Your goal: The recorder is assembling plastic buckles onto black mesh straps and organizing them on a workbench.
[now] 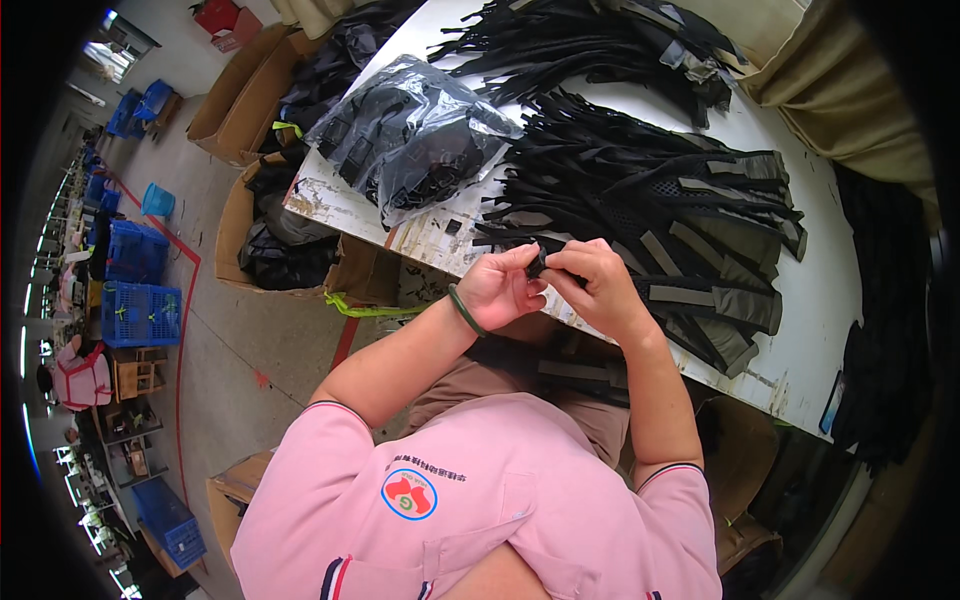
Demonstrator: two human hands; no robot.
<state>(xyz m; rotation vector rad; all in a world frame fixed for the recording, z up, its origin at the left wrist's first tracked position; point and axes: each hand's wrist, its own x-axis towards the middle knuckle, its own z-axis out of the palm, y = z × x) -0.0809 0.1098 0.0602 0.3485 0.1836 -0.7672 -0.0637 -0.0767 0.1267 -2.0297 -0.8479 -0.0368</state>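
Observation:
Just past the near edge of the table, my left hand [500, 288] and my right hand [598, 285] are close together. Between their fingertips they pinch a small black piece [537, 264], partly covered by the fingers; its exact kind is too small to tell. Across my lap lies a black strap-like piece with a grey band [575, 371]. Right beyond my right hand spreads a pile of black and grey strapped fabric pieces [640, 195]. Further left on the table sits a clear plastic bag [410, 135] full of black buckle-like parts.
The white table [810, 290] has a worn near edge. A second heap of black straps [600, 50] lies at its far side. Cardboard boxes with dark material [290, 225] stand at the left. Blue crates [140, 312] and a distant person [80, 375] are farther left.

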